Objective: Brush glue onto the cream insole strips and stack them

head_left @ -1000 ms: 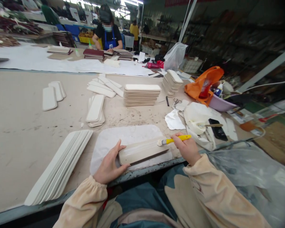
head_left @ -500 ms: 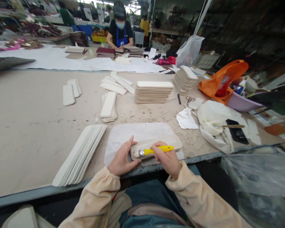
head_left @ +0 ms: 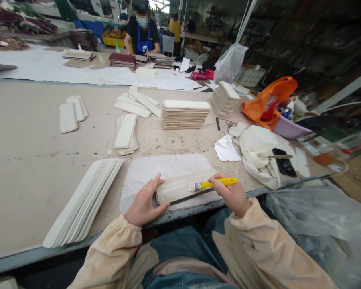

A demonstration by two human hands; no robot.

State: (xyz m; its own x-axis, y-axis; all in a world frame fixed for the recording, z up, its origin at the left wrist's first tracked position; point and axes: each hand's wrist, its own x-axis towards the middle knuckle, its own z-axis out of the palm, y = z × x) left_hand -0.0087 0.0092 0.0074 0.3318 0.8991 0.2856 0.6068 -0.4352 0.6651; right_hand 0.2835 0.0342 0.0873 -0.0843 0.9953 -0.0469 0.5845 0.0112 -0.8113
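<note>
Head view: pinches brush [head_left: 205, 185] in curled right hand [head_left: 231, 195], clasps with half-spread left hand [head_left: 145, 204] a likely light, stiff, slick board [head_left: 177, 188], best held by its edges.

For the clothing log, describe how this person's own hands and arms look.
The left hand and right hand are ungloved; the left seems to wear a thin ring. The sleeves are loose and pale peach, gathered at the left cuff.
</note>
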